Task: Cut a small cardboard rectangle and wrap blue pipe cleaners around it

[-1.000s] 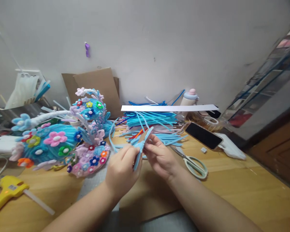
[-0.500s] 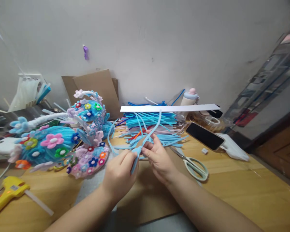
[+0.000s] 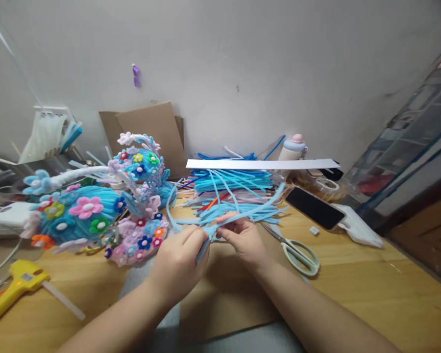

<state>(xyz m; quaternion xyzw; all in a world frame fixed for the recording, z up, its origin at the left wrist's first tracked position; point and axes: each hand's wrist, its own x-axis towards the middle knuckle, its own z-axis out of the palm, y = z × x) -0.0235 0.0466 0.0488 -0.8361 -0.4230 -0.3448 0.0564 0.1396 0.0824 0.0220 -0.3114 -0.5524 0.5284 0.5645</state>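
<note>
Light-blue pipe cleaners [image 3: 259, 210], joined at a knot-like centre, are held between both hands above a brown cardboard sheet [image 3: 224, 304]. My left hand [image 3: 180, 257] is closed around the lower end, with a blue stub showing below its fingers. My right hand [image 3: 242, 242] pinches a strand close to the centre; that strand's free end reaches up to the right. Other loose strands curve up and out to the left. Behind them lies a heap of blue pipe cleaners [image 3: 231, 181], with a few red, orange and pink ones among them.
Decorated fuzzy flower pieces [image 3: 86, 208] stand at left, with a yellow glue gun [image 3: 20, 284] in front. Green-handled scissors [image 3: 299, 257] and a phone [image 3: 314, 208] lie right. A white strip [image 3: 260, 164] rests over the heap; a bottle [image 3: 292, 152] stands behind.
The strand at my right hand has swung down to the right, from nearly upright to slanting. My right hand has turned with it. My left hand keeps its grip, and the view has shifted slightly.
</note>
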